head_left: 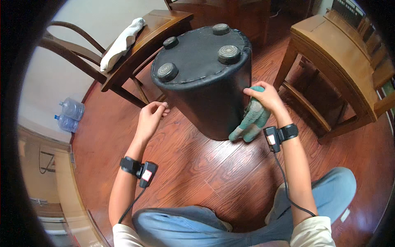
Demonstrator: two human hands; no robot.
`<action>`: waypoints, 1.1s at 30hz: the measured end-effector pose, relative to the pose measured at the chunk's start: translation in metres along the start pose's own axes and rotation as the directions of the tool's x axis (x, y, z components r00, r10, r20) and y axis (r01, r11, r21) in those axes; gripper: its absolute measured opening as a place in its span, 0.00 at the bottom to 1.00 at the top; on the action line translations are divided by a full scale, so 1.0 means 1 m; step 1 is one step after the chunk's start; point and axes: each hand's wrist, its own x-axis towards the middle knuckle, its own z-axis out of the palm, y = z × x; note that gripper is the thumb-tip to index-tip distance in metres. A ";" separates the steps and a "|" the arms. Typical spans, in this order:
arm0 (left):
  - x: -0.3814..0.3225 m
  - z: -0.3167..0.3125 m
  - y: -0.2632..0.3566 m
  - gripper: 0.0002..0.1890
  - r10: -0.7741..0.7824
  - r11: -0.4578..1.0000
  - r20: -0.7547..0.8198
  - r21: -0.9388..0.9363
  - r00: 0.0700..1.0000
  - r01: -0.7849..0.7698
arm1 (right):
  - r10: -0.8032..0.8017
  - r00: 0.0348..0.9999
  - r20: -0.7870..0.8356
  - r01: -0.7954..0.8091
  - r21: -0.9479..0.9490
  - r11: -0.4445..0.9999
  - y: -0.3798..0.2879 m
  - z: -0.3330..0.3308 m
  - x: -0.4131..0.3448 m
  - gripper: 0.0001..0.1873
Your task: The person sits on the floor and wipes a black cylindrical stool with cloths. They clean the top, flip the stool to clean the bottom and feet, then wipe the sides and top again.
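A round black leather-like stool [206, 105] stands upside down on the wooden floor. Its underside faces up and carries several round black feet [229, 55]. My right hand [269, 95] grips a green and grey cloth [255, 112], which hangs in folds against the stool's right side, down to the floor. To the left of the stool, my left hand [151, 115] hovers with its fingers curled in towards the thumb. Nothing shows in those fingers, and they look apart from the stool.
A white cloth bundle [122, 46] lies on a wooden chair [163, 21] at the upper left. Another wooden chair [336, 46] stands close on the right. Clear plastic water bottles [70, 112] rest by the left wall. Cables run from the wrist devices [271, 139] along my forearms.
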 end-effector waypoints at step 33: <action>0.045 0.151 0.070 0.47 0.059 0.739 0.573 0.526 0.817 -0.422 | 0.143 0.785 0.603 -0.578 0.629 0.519 0.122 0.276 -0.228 0.34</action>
